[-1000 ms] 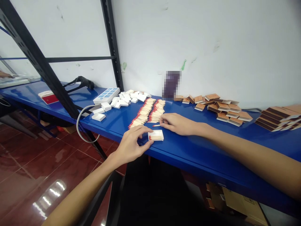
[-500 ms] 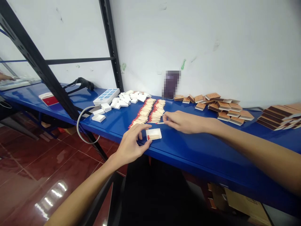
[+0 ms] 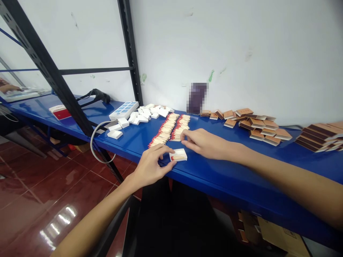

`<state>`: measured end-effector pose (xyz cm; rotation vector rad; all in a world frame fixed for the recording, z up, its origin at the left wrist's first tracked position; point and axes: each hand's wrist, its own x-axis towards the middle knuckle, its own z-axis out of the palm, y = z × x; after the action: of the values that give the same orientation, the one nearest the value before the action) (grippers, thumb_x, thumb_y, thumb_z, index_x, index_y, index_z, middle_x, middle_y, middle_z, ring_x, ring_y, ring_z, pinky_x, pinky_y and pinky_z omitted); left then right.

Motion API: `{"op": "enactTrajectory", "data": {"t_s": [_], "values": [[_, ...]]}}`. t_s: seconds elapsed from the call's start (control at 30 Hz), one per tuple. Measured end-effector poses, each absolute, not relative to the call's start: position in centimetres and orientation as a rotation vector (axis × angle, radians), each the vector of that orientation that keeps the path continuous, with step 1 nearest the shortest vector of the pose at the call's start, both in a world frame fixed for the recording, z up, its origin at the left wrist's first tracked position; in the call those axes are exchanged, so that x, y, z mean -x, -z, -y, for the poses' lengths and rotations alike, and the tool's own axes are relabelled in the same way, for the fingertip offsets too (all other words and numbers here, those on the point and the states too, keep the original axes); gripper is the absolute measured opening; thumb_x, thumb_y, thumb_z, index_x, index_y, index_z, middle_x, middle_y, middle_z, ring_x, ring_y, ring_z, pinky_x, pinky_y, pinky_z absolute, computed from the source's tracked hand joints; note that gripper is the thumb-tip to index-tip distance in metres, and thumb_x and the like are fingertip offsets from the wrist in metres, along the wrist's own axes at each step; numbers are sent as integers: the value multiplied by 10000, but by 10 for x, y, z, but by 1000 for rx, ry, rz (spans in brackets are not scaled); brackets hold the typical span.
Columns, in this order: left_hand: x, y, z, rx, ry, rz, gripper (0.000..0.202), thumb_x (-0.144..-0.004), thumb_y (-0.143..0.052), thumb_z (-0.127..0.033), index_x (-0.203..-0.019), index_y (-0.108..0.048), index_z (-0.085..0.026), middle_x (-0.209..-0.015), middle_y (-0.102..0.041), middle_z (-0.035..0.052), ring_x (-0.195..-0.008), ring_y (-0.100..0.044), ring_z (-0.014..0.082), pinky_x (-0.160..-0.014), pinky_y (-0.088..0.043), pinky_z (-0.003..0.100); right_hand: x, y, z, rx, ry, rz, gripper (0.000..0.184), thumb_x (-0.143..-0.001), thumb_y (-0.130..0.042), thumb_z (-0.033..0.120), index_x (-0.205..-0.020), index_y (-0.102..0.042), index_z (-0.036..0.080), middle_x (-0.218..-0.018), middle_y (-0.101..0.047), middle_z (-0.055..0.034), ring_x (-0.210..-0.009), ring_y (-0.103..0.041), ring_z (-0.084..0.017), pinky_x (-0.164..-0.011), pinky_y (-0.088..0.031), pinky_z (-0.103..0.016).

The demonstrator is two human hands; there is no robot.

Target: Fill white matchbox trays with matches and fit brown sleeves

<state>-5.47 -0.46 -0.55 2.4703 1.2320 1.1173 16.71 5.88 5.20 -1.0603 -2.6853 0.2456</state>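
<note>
My left hand (image 3: 154, 162) holds a small white matchbox tray (image 3: 183, 151) between its thumb and fingers, at the table's front edge. Several red-headed matches (image 3: 178, 157) lie in the tray's near part. Just above the tray's right end, my right hand (image 3: 195, 141) has thumb and forefinger pinched together; whatever is between them is too small or hidden to make out. Right behind both hands, two long rows of loose matches (image 3: 164, 131) run back across the blue table, their red heads to the left.
White empty trays (image 3: 144, 113) are heaped at the back left, beside a white box with blue labels (image 3: 124, 110). Brown matchbox sleeves (image 3: 258, 125) lie piled at the right, with more stacked (image 3: 316, 137) farther right. A black rack post (image 3: 61, 85) rises at the left, a grey cable (image 3: 92, 144) looping by it.
My right hand has moved slightly down and left, towards the tray; the single match seen at its fingertips is no longer visible there. My left hand keeps its hold on the tray.
</note>
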Motion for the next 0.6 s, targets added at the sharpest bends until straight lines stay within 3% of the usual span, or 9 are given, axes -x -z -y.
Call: {"op": "enactTrajectory", "data": {"t_s": [0.33, 0.6], "values": [[54, 5, 6, -2506, -1068, -1230, 148, -870, -652, -300, -986, -665, -208, -946, -685, 28, -727, -588, 141, -664, -454, 267, -160, -19, -76, 1147, -58, 2655, 222, -991, -419, 284, -1021, -618, 192, -1010, -707, -92, -906, -644, -232, -698, -396, -313], [54, 5, 6, -2497, -1096, -1215, 150, -857, -670, -279, -986, -661, -204, -970, -690, 28, -732, -581, 140, -687, -465, 272, -158, -20, -77, 1199, -66, 2588, 204, -961, -472, 274, -978, -658, 192, -919, -717, -75, -810, -631, -210, -639, -368, -299]]}}
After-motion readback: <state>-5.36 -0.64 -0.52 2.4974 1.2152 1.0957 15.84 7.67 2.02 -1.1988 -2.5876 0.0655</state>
